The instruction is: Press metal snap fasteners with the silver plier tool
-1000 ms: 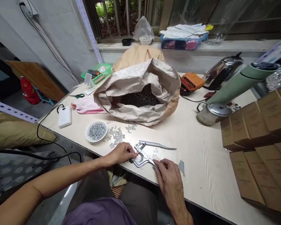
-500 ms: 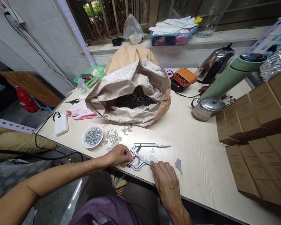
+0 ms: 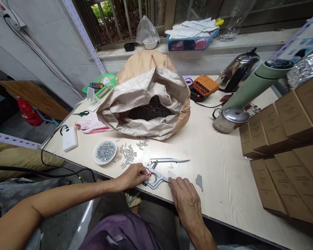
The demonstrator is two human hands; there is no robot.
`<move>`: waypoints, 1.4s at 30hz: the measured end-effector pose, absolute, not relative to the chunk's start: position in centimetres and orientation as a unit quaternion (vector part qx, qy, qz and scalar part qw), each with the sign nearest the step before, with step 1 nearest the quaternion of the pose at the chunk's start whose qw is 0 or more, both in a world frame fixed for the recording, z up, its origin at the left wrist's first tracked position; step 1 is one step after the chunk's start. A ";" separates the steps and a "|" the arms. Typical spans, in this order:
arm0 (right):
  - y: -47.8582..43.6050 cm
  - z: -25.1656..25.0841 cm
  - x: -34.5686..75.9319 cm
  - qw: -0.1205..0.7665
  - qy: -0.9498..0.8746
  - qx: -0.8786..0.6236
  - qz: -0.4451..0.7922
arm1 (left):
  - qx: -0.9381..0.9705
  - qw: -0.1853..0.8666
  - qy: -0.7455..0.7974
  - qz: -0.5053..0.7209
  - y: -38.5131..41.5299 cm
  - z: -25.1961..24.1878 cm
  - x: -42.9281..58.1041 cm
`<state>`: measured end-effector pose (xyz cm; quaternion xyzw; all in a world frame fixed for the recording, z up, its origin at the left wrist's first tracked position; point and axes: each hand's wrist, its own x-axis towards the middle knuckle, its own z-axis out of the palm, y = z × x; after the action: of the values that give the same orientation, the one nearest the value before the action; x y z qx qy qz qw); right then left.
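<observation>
from the remote end i saw approx no change vs a sec ago: pliers lay flat on the counter, r hand gripping one handle, l hand fingers pinched by the red bit (hold hidden); steadying, i reckoned.

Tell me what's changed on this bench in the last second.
Only the view: it swung slightly, so the sack and cardboard boxes sit further left in the picture. Nothing was visibly taken up or let go. Unchanged: left hand at one end of the plier-like tool, right hand at its near handle.
</observation>
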<state>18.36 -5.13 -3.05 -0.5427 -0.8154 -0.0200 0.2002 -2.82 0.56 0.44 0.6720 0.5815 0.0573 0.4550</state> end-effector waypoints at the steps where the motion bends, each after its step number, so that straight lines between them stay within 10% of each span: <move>1: -5.1 -3.0 18.4 0.199 -0.817 -0.541 -0.023 | 0.661 0.469 0.584 0.038 0.7 0.5 -2.8; 31: 0.2 0.5 20.9 0.013 -0.857 -0.510 0.070 | 0.644 0.459 0.610 -0.048 0.9 2.1 -2.0; 42: -1.8 0.3 19.9 0.014 -0.847 -0.532 -0.006 | 0.906 0.146 0.392 0.061 0.2 1.2 1.8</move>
<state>19.92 -1.76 0.33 -0.5316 -0.8469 -0.0063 0.0139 1.77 0.16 1.22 0.9063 0.3919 0.0607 0.1459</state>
